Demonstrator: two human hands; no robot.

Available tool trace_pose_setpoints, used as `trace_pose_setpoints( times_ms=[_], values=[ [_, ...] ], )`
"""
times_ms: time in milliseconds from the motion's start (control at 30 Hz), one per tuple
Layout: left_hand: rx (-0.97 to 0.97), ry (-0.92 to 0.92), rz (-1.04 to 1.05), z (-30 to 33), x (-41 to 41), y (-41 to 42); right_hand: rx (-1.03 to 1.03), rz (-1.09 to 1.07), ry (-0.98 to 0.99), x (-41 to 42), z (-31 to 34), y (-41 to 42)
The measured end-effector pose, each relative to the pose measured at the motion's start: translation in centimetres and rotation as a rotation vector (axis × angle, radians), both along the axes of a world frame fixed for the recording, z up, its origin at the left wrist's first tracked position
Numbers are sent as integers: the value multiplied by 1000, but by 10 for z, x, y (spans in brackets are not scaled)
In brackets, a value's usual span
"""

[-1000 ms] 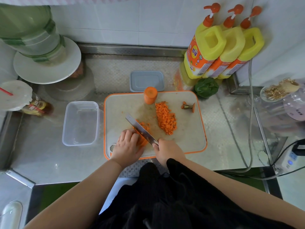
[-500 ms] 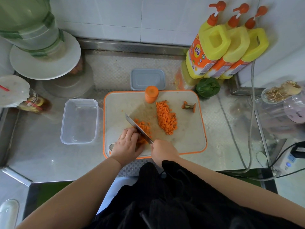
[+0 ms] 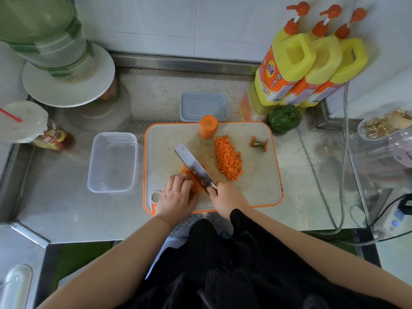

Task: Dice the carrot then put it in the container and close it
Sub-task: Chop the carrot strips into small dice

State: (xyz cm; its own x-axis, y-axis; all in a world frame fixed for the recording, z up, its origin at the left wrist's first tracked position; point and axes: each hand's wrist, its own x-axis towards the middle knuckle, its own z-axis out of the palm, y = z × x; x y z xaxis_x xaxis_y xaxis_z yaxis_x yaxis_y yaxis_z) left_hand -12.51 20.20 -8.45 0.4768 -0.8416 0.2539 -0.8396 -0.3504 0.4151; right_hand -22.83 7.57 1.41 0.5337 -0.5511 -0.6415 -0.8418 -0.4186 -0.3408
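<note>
- Orange carrot strips (image 3: 193, 179) lie bunched on the orange-rimmed grey plastic cutting board (image 3: 263, 188), held down by the curled fingers of the left hand (image 3: 177, 198).
- The right hand (image 3: 227, 197) grips the handle of the broad steel cleaver (image 3: 194, 167); its blade has come down nearer the fingers than a moment ago — another row is being cut.
- A heap of orange carrot dice (image 3: 228, 160) sits mid-board, an uncut carrot stub (image 3: 208, 126) stands behind it, and a trimmed top (image 3: 259, 143) lies to the right.
- The clear plastic container (image 3: 112, 162) waits empty on the steel worktop (image 3: 66, 206), left of the board; its grey lid (image 3: 203, 106) lies behind — dicing looks far from finished.
</note>
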Motion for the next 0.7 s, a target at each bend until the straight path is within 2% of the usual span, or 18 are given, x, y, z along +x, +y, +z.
trace_pose_setpoints(
  times_ms=[267,700],
  values=[
    [13,-97,-96,1,6,3,-100,135,51,-5,19,14],
    [-5,104,-101,2,14,-1,-65,119,80,3,-1,18]
  ],
)
